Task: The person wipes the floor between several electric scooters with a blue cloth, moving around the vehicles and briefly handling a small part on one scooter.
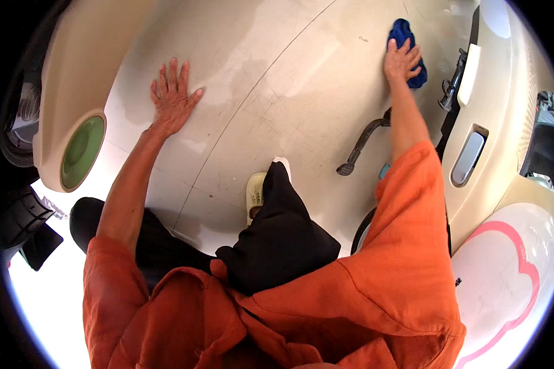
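My left hand (173, 101) lies with its fingers spread and palm down on the pale tiled floor (271, 92), holding nothing. Farther off to the right, my right hand (402, 60) presses a dark blue cloth (420, 79) against the floor. The cloth is bunched up under the palm and sticks out beyond the fingers at the far end and on the right side. Its underside is hidden. Both arms are stretched forward, in orange sleeves.
A cream scooter body (474, 132) stands close on the right, with a dark kickstand (357, 150) reaching over the floor. At left is another cream body with a green oval panel (83, 152). My bent knee (277, 246) and light yellow shoe (255, 190) are between my arms.
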### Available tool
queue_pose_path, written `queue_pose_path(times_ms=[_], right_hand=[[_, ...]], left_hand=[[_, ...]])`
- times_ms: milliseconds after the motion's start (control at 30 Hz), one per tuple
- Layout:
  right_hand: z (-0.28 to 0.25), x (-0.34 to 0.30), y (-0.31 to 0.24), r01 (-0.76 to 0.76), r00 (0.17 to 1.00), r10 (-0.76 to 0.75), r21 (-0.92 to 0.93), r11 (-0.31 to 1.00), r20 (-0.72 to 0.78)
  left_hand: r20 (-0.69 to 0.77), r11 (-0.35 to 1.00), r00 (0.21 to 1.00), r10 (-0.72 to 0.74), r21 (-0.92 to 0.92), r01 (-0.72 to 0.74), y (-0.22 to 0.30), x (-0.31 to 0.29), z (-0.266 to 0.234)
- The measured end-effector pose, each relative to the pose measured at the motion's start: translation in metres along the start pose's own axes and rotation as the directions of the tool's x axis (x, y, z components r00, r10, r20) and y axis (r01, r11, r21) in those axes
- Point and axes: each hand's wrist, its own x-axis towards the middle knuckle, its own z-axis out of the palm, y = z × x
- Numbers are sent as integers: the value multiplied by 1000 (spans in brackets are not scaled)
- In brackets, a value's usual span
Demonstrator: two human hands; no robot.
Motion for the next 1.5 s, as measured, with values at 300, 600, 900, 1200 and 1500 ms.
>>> queue_pose_path(times_ms=[300,600,900,1200,1500], right_hand=[[19,-13,-17,-97,986,94,-15,995,-134],[35,-231,-143,506,853,-488,59,861,-185],[-45,-186,-126,-118,950,-250,955,271,188],[-135,-151,-60,-83,984,-173,944,-319,28],[-102,-158,-67,-134,903,-247,776,617,352]], left_hand=[[-145,996,986,77,-24,-81,-1,3,8],[21,998,999,-46,53,45,0,7,-3],[119,991,989,-93,103,81,5,6,-15],[101,997,992,-70,22,68,7,8,-17],[26,1000,1000,-9,15,9,0,8,-13]])
